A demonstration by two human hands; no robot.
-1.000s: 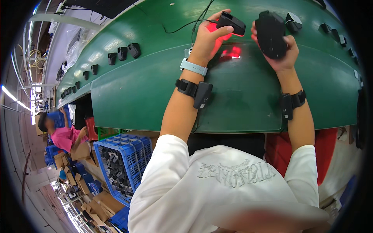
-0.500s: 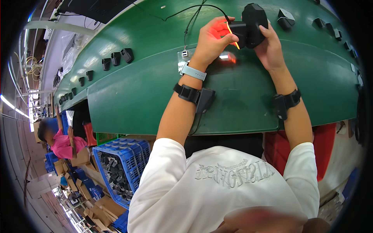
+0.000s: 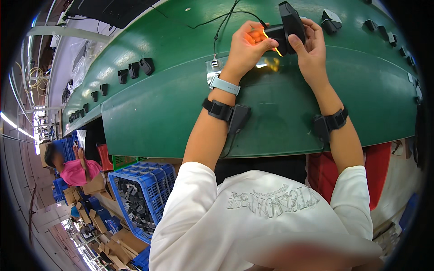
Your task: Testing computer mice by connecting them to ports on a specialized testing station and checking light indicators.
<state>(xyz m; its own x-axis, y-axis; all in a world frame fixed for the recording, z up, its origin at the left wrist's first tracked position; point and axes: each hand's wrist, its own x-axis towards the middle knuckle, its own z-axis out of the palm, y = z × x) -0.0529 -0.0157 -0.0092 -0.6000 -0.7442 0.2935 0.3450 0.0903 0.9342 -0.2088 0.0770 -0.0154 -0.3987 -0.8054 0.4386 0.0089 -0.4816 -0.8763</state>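
Over the far part of the green bench, both my hands hold a black plastic lamp (image 3: 291, 23) with a broad angular head and a narrower body. A strip along the body's left side glows yellow-orange and lights up my fingers. My left hand (image 3: 246, 49) has its fingers and thumb closed around that lit end. A thin black cable (image 3: 242, 12) runs up to the lamp near my left fingertips. My right hand (image 3: 312, 54) grips the broad head, thumb on the near side and fingers behind it. Below my left hand, a small white plug piece (image 3: 214, 63) lies on the bench.
Similar black housings (image 3: 134, 70) stand in a row along the bench's left side, with more (image 3: 332, 21) at the right. A blue crate (image 3: 149, 194) full of dark parts sits left of me. Red bins (image 3: 377, 174) are at the right. A person (image 3: 74, 169) in pink works at the far left.
The lamp's head has turned to a narrower side view, and my right thumb now lies across it. The glow went from red to yellow-orange. The person in pink drew an arm back.
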